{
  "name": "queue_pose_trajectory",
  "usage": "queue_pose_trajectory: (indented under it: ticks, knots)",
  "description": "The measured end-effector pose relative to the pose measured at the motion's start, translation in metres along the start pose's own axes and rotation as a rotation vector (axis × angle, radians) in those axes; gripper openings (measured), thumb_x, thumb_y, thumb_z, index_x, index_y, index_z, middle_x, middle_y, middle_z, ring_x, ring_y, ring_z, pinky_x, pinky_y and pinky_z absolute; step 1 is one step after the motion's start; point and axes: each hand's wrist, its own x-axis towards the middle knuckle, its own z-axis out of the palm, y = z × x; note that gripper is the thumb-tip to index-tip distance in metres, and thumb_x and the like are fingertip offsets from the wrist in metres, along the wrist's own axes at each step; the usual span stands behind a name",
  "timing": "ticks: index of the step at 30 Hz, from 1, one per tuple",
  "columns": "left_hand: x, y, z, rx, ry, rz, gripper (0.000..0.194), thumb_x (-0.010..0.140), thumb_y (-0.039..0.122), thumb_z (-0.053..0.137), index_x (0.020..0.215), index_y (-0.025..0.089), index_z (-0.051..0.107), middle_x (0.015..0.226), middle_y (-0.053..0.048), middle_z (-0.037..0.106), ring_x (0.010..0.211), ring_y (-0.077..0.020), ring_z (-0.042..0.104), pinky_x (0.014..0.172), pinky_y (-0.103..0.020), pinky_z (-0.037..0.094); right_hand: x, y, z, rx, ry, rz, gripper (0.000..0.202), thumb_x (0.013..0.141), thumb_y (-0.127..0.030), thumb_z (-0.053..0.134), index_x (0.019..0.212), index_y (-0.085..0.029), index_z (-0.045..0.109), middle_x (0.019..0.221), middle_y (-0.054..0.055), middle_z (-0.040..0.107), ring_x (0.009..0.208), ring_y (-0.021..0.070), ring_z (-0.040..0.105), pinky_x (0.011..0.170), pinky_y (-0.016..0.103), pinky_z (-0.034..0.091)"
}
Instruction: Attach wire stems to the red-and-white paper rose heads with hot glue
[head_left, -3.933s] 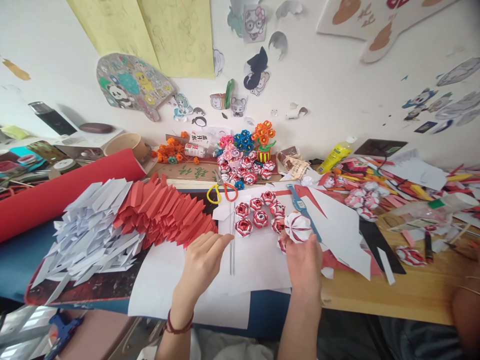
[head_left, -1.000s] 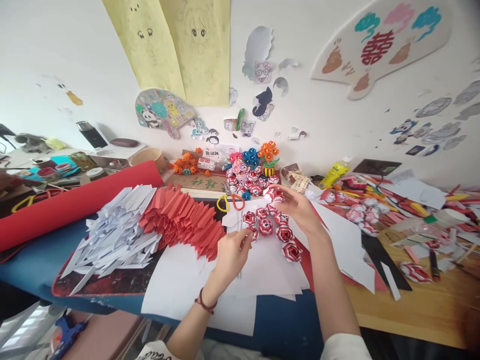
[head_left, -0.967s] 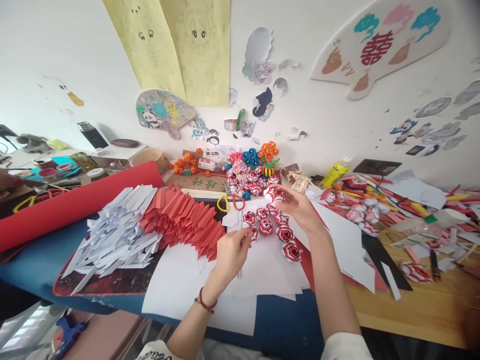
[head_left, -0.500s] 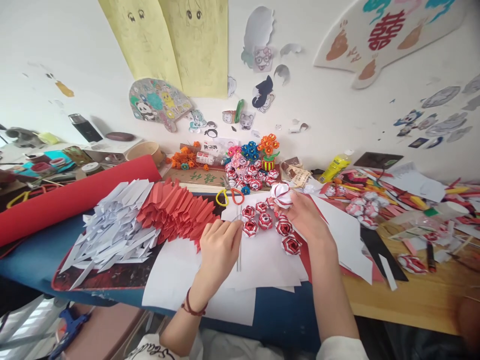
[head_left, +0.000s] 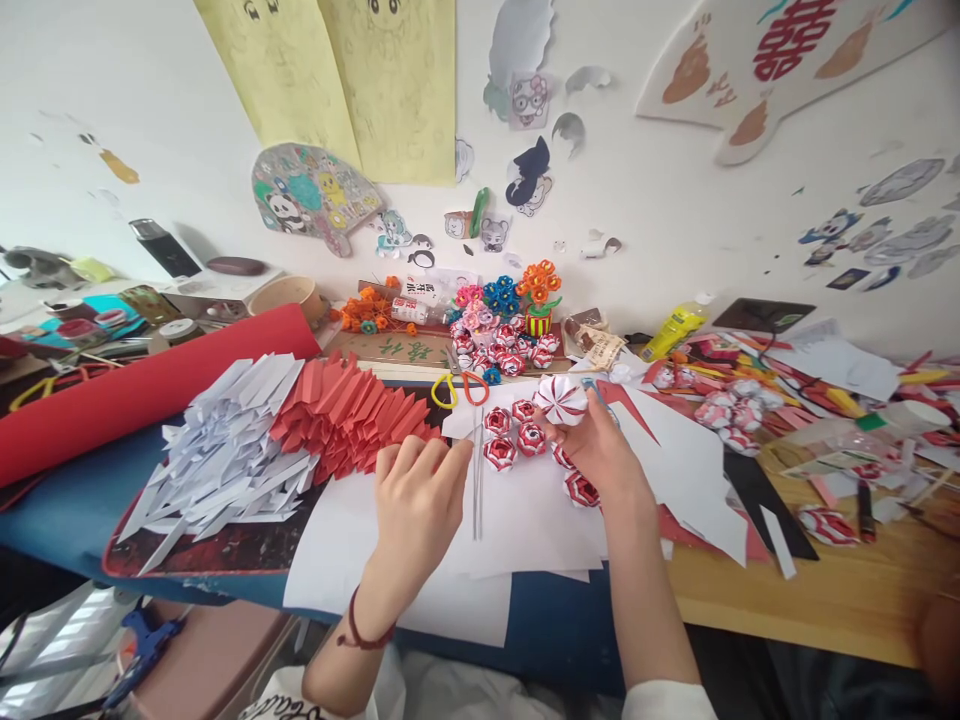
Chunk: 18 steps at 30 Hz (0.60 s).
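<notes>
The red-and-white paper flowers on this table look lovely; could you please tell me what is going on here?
The right hand holds a red-and-white flower, near similar flowers lying on white sheets. The left hand is curled close by; whether it grips anything is unclear. Further left lie piles of red paper pieces and white paper pieces.

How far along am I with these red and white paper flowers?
Several flowers on the white paper look finished, with more clustered behind the scissors. Your right hand holds another one, underside showing; whether it's complete, I can't tell. The big piles of white strips and red strips look unused, so plenty probably remains.
</notes>
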Motion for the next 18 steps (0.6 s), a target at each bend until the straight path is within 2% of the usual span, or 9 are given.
queue_pose_trajectory:
  ticks: [3, 5, 9, 11, 13, 15, 18]
  knots:
    - [-0.006, -0.002, 0.003, -0.125, -0.019, -0.041, 0.016, 0.098, 0.019, 0.056, 0.096, 0.019, 0.072, 0.068, -0.002, 0.065, 0.07, -0.0191, 0.051, 0.071, -0.035, 0.031, -0.007, 0.006, -0.002, 0.02, -0.002, 0.048, 0.045, 0.088, -0.066, 0.054, 0.1, -0.024, 0.065, 0.083, 0.005, 0.073, 0.062, 0.0178, 0.063, 0.055, 0.03, 0.05]
    - [-0.012, -0.003, 0.006, -0.303, -0.06, -0.133, 0.017, 0.099, 0.022, 0.055, 0.098, 0.019, 0.072, 0.07, -0.002, 0.066, 0.07, -0.0179, 0.052, 0.07, -0.033, 0.032, -0.016, 0.014, -0.004, 0.047, -0.009, 0.078, 0.049, 0.09, -0.067, 0.051, 0.099, -0.021, 0.065, 0.078, 0.006, 0.073, 0.057, 0.016, 0.062, 0.054, 0.028, 0.049]
    - [-0.025, -0.001, 0.017, -0.876, -0.313, -0.441, 0.023, 0.101, 0.031, 0.05, 0.102, 0.017, 0.069, 0.065, 0.001, 0.062, 0.062, -0.0133, 0.055, 0.064, -0.026, 0.039, -0.039, 0.035, -0.004, 0.074, -0.022, 0.158, 0.05, 0.092, -0.066, 0.048, 0.093, -0.018, 0.066, 0.075, 0.007, 0.072, 0.055, 0.0153, 0.063, 0.051, 0.026, 0.047]
    - [-0.031, 0.005, 0.028, -1.059, -0.395, -0.536, 0.028, 0.103, 0.035, 0.045, 0.104, 0.017, 0.066, 0.065, 0.002, 0.06, 0.059, -0.0119, 0.051, 0.06, -0.024, 0.038, -0.05, 0.046, -0.001, 0.077, -0.003, 0.205, 0.051, 0.091, -0.066, 0.049, 0.089, -0.018, 0.065, 0.072, 0.007, 0.071, 0.053, 0.0153, 0.063, 0.048, 0.025, 0.045]
    - [-0.035, 0.015, 0.042, -1.105, -0.38, -0.571, 0.03, 0.103, 0.036, 0.041, 0.109, 0.016, 0.063, 0.062, 0.005, 0.05, 0.056, -0.0108, 0.044, 0.057, -0.023, 0.034, -0.057, 0.054, 0.004, 0.081, 0.041, 0.246, 0.052, 0.089, -0.068, 0.052, 0.086, -0.018, 0.064, 0.067, 0.006, 0.07, 0.049, 0.0148, 0.062, 0.045, 0.024, 0.043]
    - [-0.038, 0.027, 0.054, -1.049, -0.387, -0.578, 0.029, 0.103, 0.034, 0.041, 0.114, 0.016, 0.061, 0.063, 0.007, 0.042, 0.054, -0.0101, 0.036, 0.053, -0.022, 0.028, -0.063, 0.062, 0.007, 0.084, 0.09, 0.281, 0.056, 0.086, -0.072, 0.053, 0.084, -0.018, 0.064, 0.063, 0.005, 0.068, 0.047, 0.0148, 0.06, 0.044, 0.024, 0.042]
    - [-0.038, 0.043, 0.067, -0.965, -0.416, -0.512, 0.037, 0.095, 0.033, 0.058, 0.127, 0.016, 0.055, 0.063, 0.009, 0.038, 0.056, -0.0101, 0.037, 0.056, -0.022, 0.03, -0.069, 0.07, 0.009, 0.057, 0.156, 0.319, 0.062, 0.081, -0.079, 0.051, 0.081, -0.018, 0.064, 0.056, 0.004, 0.065, 0.044, 0.0163, 0.059, 0.041, 0.026, 0.041]
